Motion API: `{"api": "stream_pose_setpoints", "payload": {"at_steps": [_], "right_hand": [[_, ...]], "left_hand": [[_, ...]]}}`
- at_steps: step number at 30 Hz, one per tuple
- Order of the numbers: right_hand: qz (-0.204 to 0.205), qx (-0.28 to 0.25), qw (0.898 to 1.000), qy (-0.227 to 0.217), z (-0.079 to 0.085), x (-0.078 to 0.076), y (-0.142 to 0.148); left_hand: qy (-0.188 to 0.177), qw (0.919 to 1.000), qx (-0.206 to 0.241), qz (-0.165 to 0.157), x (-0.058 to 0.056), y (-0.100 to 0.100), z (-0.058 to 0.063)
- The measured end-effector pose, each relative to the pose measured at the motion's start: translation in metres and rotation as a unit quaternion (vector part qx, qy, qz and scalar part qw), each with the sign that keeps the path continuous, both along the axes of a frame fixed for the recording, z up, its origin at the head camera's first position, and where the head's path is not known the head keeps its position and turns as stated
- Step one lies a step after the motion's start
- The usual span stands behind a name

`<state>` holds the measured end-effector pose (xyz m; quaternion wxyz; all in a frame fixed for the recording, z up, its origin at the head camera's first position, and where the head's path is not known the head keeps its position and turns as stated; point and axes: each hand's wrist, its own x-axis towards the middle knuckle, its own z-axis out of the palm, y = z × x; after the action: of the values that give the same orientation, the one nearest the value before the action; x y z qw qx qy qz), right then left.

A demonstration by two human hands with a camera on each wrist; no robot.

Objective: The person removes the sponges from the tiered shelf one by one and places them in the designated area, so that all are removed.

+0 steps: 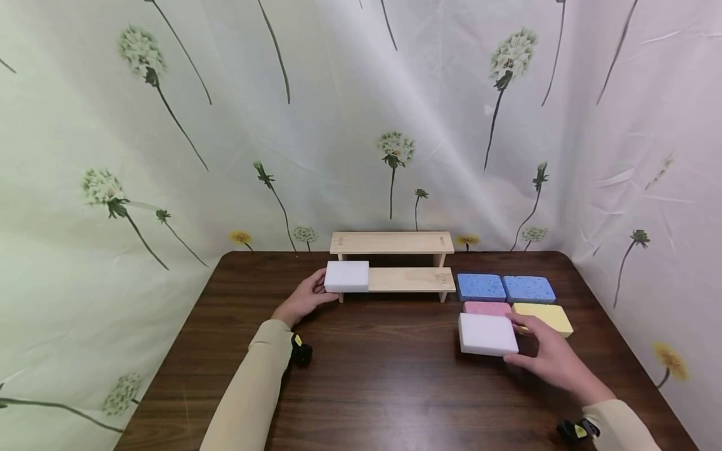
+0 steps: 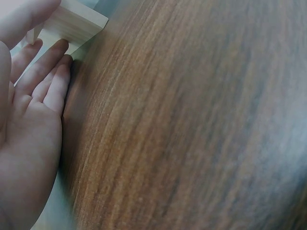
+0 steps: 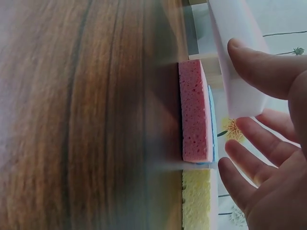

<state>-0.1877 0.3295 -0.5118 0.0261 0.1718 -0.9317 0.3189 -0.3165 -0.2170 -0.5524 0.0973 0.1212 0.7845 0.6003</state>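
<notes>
A white sponge block (image 1: 346, 275) lies on the left end of the lower step of a two-tier wooden shelf (image 1: 412, 279). Beside its left edge is my left hand (image 1: 306, 299), thumb toward the front. In the left wrist view, the fingers (image 2: 43, 79) stretch loosely toward the wooden shelf (image 2: 79, 28). My right hand (image 1: 549, 357) pinches a second white sponge block (image 1: 487, 333) by its right side. In the right wrist view, this white block (image 3: 242, 62) is held above table level, near a pink sponge (image 3: 195, 110).
Two blue sponges (image 1: 481, 287) lie right of the shelf. In front of them are the pink sponge, partly covered by the held block in the head view, and a yellow sponge (image 1: 544, 317). The dark wooden table (image 1: 372, 388) meets a flower-print curtain (image 1: 338, 156) behind.
</notes>
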Motion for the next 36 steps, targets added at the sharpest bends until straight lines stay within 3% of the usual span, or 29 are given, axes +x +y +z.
{"api": "stream_pose_setpoints", "payload": {"at_steps": [8, 18, 23, 36], "right_hand": [[-0.006, 0.025, 1.000, -0.006, -0.007, 0.001, 0.006], [-0.003, 0.030, 0.999, -0.025, -0.011, 0.004, 0.009], [0.000, 0.022, 1.000, -0.018, -0.017, 0.005, 0.012], [-0.012, 0.035, 0.998, -0.049, -0.024, 0.007, 0.019]], "left_hand": [[-0.002, 1.0000, 0.000, 0.001, -0.002, -0.001, -0.001], [-0.007, 0.9999, -0.012, 0.006, -0.003, -0.002, 0.002], [-0.007, 0.9998, -0.018, 0.011, -0.005, -0.002, 0.000], [-0.007, 0.9999, -0.010, 0.007, -0.004, -0.001, -0.004]]}}
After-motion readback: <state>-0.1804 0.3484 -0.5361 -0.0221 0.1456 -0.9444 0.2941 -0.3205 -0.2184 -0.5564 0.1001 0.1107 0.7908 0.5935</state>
